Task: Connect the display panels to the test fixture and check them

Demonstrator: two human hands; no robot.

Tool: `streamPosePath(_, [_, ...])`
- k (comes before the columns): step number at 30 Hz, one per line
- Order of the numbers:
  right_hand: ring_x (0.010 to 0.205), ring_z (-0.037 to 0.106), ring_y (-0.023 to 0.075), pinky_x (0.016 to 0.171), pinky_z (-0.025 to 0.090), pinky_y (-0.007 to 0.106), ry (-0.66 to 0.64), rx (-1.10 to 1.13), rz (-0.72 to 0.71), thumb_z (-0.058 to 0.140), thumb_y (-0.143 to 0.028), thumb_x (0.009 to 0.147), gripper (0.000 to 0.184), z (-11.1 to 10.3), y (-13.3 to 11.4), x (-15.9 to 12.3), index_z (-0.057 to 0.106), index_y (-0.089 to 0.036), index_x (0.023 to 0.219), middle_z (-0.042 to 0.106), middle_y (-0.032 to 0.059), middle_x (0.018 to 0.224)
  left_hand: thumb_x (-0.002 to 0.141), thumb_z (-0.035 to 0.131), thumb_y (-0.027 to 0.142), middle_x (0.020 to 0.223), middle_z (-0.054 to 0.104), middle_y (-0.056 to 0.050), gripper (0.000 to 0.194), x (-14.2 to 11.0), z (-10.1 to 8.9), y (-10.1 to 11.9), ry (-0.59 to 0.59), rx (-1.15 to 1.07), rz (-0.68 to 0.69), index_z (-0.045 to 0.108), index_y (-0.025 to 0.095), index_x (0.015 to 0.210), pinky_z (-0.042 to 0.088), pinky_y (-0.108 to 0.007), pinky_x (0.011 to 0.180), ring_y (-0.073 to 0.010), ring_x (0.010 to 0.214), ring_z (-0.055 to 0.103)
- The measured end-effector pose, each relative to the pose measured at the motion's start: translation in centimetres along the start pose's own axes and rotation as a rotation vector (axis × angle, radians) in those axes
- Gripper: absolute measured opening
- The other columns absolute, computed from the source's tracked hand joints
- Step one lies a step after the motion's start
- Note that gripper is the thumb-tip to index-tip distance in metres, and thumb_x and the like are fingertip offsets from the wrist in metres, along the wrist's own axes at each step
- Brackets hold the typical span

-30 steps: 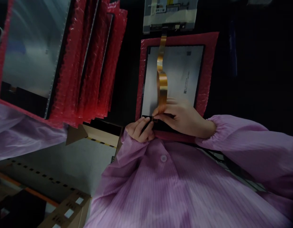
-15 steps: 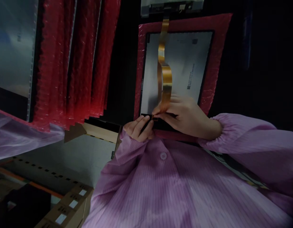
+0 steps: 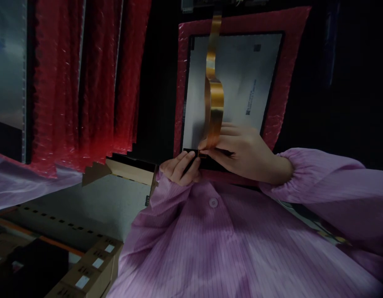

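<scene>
A display panel (image 3: pixel 235 70) lies back side up on a pink bubble-wrap sheet (image 3: pixel 287 70). An orange flat ribbon cable (image 3: pixel 216 97) runs over it from a circuit board (image 3: pixel 250 2) at the top edge, bowing upward near its lower end. That lower end is pinched between the thumb and fingers of my right hand (image 3: pixel 245 153), at the panel's near black edge. Beside it, my left hand (image 3: pixel 180 167) has its fingers bent, with the tips on the panel's near left corner. Whether those left fingers grip anything is hidden.
To the left stands a stack of panels in red bubble wrap (image 3: pixel 98 82), with a bare panel (image 3: pixel 8 78) at its outer side. Below are an open cardboard box (image 3: pixel 129 171) and several closed cartons (image 3: pixel 89 269) on the floor. A dark blue strip (image 3: pixel 331 45) lies far right.
The view has shifted slightly, so the panel and stack sit a little differently in the picture. Both hands hold nearly the same pose at the cable's lower end.
</scene>
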State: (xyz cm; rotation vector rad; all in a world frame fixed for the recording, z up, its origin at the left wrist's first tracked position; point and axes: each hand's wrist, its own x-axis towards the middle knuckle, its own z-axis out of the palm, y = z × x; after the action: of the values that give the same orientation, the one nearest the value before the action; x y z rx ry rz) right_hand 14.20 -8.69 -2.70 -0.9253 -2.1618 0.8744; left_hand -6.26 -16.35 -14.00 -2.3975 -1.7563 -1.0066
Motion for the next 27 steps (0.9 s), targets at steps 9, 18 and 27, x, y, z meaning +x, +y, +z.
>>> streamPosePath(9, [0.083,0.061,0.0166,0.074,0.050,0.030,-0.012,0.019,0.007,0.055,-0.014,0.091,0.014,0.0,0.1,0.1,0.060,-0.015,0.079,0.067,0.0037,0.083,0.086,0.039,0.050,0.065,0.068,-0.005,0.038,1.9,-0.1,0.2,0.260,0.062,0.260,0.063,0.024,0.071,0.045,-0.033,0.058,-0.0189,0.063,0.061])
streamPosePath(18, [0.084,0.061,0.0169,0.076,0.051,0.031,-0.030,0.006,0.018,0.053,-0.014,0.092,0.016,0.1,0.2,0.0,0.062,-0.015,0.080,0.066,0.0036,0.084,0.086,0.036,0.032,0.067,0.068,-0.002,0.031,5.3,1.0,0.8,0.676,0.063,0.493,0.065,0.026,0.076,0.042,-0.030,0.054,-0.0152,0.059,0.058])
streamPosePath(27, [0.083,0.061,0.0169,0.074,0.051,0.030,-0.036,0.015,0.029,0.053,-0.013,0.093,0.014,-0.1,0.1,0.1,0.066,-0.013,0.088,0.067,0.0046,0.086,0.086,0.036,0.053,0.067,0.067,-0.006,0.042,1.2,0.5,-0.2,0.239,0.072,0.175,0.064,0.025,0.074,0.045,-0.035,0.062,-0.0199,0.067,0.062])
